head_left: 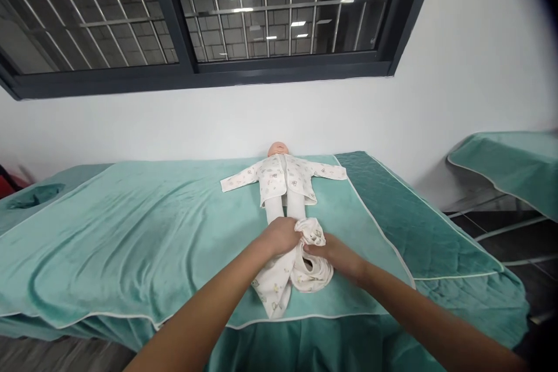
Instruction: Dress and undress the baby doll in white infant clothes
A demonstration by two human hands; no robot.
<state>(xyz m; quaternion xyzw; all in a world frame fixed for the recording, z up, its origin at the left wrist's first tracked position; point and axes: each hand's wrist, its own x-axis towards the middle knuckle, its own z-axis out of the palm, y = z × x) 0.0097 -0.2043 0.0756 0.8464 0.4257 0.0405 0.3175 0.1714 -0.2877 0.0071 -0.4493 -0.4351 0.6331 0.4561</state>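
The left hand [282,236] has its fingers closed on a bunched garment [274,293]; the right hand [328,251] grips the same piece opposite, thumb on the gathered cloth, its other fingers largely hidden. Taking the hands as the clock's centre, one tapering fabric tube hangs toward 7 o'clock, while the rest is rucked into a rounded ring with a dark opening at 6. The cloth is white, soft and thin-looking, with small scattered prints — motifs too small to read. At 12 o'clock lie the white, smooth legs [274,208] of a doll [278,149], their lower ends hidden by the hands; above them spreads a printed white jacket [271,179], sleeves out toward 10 and 2. Underneath is a velvety teal sheet [131,215] with pale piping — wrinkled toward 9, beside quilted teal cover [418,238] toward 3.
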